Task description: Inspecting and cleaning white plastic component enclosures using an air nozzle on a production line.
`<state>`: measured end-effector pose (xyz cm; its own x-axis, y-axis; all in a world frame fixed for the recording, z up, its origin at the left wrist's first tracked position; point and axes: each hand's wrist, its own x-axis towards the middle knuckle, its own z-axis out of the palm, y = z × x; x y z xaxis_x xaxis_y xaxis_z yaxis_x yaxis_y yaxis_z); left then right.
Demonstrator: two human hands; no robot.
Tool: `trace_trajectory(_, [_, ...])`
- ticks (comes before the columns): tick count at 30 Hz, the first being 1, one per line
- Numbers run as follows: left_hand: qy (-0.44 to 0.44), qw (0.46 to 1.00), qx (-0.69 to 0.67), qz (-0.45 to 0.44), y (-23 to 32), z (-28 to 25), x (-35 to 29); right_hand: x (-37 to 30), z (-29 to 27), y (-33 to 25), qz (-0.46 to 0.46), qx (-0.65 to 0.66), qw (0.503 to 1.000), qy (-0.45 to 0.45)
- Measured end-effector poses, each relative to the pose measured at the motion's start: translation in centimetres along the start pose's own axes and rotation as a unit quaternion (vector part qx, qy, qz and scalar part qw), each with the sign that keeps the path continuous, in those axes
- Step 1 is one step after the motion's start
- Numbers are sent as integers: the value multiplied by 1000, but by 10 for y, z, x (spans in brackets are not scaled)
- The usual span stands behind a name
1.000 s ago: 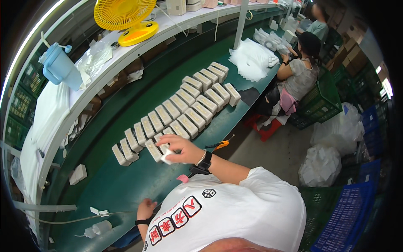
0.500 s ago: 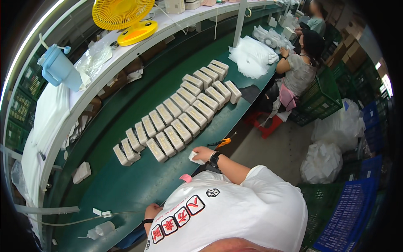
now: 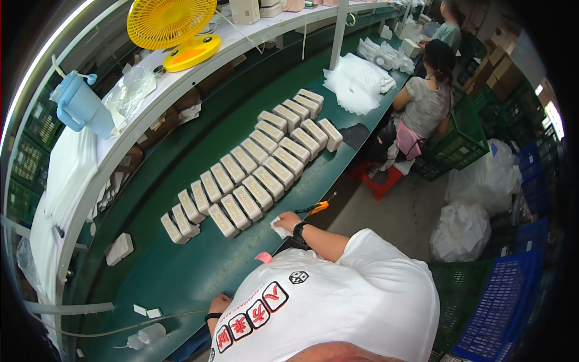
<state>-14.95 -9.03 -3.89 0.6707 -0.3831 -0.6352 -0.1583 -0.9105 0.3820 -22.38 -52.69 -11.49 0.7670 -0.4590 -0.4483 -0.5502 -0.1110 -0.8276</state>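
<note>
My right hand point(image 3: 287, 221) rests at the table's near edge, closed on a crumpled white cloth point(image 3: 278, 227). Just beyond it stand two staggered rows of pale, rounded rectangular cases point(image 3: 258, 192) with gold lettering on top. My left hand point(image 3: 221, 302) is at the same edge farther left, near a thin cable point(image 3: 175, 316); its fingers are too hidden to read. A small pink piece point(image 3: 263, 257) lies between my hands, against my shirt. By the right hand is an orange-and-black tool point(image 3: 318, 207), its kind unclear.
A squeeze bottle point(image 3: 151, 333) and small white pieces point(image 3: 140, 309) lie on the green table point(image 3: 181, 271). One case point(image 3: 119, 248) sits apart at left. A shelf holds a yellow fan point(image 3: 172, 27) and blue jug point(image 3: 83, 105). White sheets point(image 3: 356, 84) lie near a seated co-worker point(image 3: 425, 96).
My right hand has shifted slightly left with the cloth, and more of the cloth shows. The whole view has moved a little. The nearer co-worker has drawn a hand back from the table.
</note>
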Motion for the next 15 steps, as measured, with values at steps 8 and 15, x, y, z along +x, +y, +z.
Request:
trace_trajectory(8, [-37, 998, 45, -35, -60, 28, 43, 3, -1, -5, 19, 94, 995, -20])
trace_trajectory(15, [-33, 997, 63, -23, -44, 19, 53, 2, -6, 0, 9, 83, 996, -20])
